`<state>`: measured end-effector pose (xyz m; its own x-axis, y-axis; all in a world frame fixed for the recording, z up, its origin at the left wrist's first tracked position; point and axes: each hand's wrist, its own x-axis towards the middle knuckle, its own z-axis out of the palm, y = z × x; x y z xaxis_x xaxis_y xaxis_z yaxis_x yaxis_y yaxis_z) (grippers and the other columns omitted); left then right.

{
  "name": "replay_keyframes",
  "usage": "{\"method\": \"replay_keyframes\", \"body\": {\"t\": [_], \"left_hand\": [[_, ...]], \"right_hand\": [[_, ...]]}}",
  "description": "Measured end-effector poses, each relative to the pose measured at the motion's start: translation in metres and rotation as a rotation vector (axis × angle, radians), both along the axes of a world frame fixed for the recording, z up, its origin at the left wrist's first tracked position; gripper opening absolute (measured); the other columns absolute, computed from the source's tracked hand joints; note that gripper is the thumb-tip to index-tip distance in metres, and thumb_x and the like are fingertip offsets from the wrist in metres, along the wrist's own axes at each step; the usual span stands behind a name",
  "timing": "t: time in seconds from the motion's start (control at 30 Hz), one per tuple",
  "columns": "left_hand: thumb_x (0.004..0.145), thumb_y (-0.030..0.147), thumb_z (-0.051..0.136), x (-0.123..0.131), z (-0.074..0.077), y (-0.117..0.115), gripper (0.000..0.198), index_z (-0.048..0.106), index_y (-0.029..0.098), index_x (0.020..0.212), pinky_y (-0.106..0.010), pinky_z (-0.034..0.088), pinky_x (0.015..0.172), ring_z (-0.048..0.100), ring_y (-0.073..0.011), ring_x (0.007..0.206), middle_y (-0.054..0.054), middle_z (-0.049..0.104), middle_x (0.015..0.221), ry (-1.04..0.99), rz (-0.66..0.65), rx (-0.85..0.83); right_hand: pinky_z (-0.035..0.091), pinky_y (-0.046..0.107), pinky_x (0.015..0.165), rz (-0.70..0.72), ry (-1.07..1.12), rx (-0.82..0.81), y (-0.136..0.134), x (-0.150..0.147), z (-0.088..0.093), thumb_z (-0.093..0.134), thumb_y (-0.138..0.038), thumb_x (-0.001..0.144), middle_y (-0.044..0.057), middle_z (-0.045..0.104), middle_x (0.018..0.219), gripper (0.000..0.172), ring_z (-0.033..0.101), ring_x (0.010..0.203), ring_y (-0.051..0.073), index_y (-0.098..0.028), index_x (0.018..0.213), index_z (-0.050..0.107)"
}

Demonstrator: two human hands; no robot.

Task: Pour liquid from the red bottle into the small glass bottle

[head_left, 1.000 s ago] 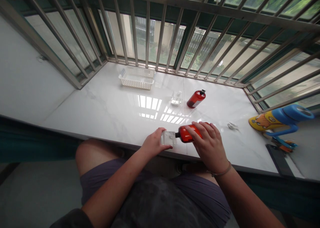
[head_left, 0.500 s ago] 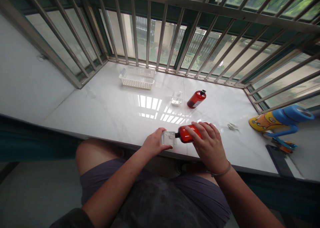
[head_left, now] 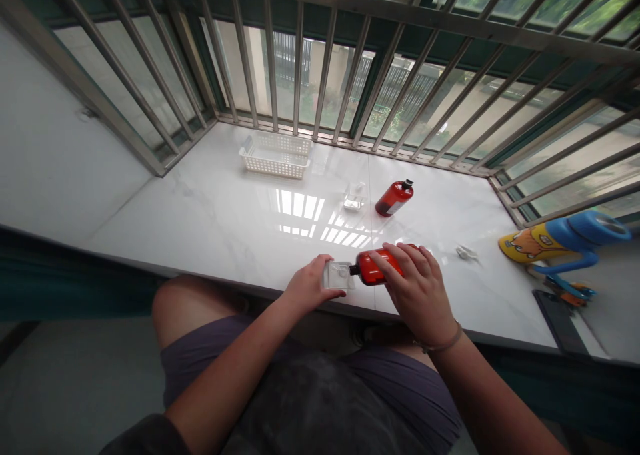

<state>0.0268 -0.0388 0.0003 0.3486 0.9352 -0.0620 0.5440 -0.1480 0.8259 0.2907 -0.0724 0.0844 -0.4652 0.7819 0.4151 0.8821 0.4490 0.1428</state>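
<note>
My left hand grips a small square transparent glass bottle lying on its side just above the marble sill. My right hand wraps around a red-orange bottle, held nearly level. Its black neck meets the neck of the glass bottle, and my fingers hide much of its body. Whether liquid passes between them is too hard to see. Farther back, an upright red bottle with a white label stands beside a small transparent glass bottle.
A white plastic basket sits at the back of the white marble sill, below steel window bars. A small transparent item lies to the right. At far right are a blue-and-yellow bottle and a dark phone.
The view shifts very slightly. My hands and the two held bottles stay almost where they were.
</note>
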Motion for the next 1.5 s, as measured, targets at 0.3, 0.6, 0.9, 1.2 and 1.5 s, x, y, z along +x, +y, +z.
{"method": "replay_keyframes", "body": {"t": [0.3, 0.6, 0.9, 1.2, 1.5], "left_hand": [[0.073, 0.045, 0.095, 0.0005, 0.0024, 0.0001, 0.079, 0.052, 0.029, 0.137, -0.042, 0.057, 0.096, 0.072, -0.0332, 0.116, -0.008, 0.071, 0.133, 0.018, 0.001, -0.006], [0.074, 0.044, 0.095, 0.0008, 0.0016, -0.0003, 0.079, 0.051, 0.028, 0.137, -0.044, 0.057, 0.098, 0.072, -0.0336, 0.116, -0.008, 0.07, 0.132, 0.03, -0.006, -0.003], [0.074, 0.045, 0.095, 0.0004, -0.0016, -0.0004, 0.079, 0.051, 0.029, 0.137, -0.043, 0.057, 0.097, 0.072, -0.0328, 0.116, -0.007, 0.069, 0.131, 0.029, -0.006, 0.007], [0.074, 0.045, 0.095, 0.0008, 0.0003, -0.001, 0.077, 0.052, 0.029, 0.136, -0.045, 0.056, 0.099, 0.07, -0.0343, 0.12, -0.009, 0.069, 0.132, 0.016, 0.004, 0.0], [0.073, 0.043, 0.096, 0.0016, 0.0011, -0.0009, 0.078, 0.052, 0.029, 0.136, -0.046, 0.056, 0.103, 0.068, -0.0354, 0.125, -0.009, 0.068, 0.133, 0.015, 0.006, -0.006]], "right_hand": [[0.033, 0.06, 0.127, 0.003, -0.004, 0.0, 0.0002, -0.0017, 0.0001, 0.064, -0.01, 0.098, 0.01, 0.062, 0.154, 0.057, 0.051, 0.144, 0.034, -0.03, 0.152, 0.059], [0.033, 0.06, 0.127, 0.006, -0.021, 0.005, 0.0013, -0.0024, 0.0001, 0.063, -0.011, 0.099, 0.01, 0.061, 0.154, 0.057, 0.05, 0.144, 0.034, -0.03, 0.152, 0.058], [0.033, 0.06, 0.127, -0.006, -0.034, -0.002, 0.0012, -0.0042, 0.0012, 0.063, -0.01, 0.099, 0.009, 0.061, 0.155, 0.056, 0.051, 0.144, 0.033, -0.03, 0.152, 0.058], [0.034, 0.061, 0.127, 0.01, -0.029, 0.003, 0.0025, -0.0042, 0.0023, 0.063, -0.01, 0.098, 0.011, 0.061, 0.155, 0.057, 0.051, 0.143, 0.034, -0.029, 0.151, 0.059], [0.034, 0.062, 0.126, 0.023, -0.035, 0.001, 0.0028, -0.0038, 0.0031, 0.063, -0.011, 0.099, 0.011, 0.061, 0.154, 0.056, 0.05, 0.144, 0.034, -0.029, 0.151, 0.06]]}}
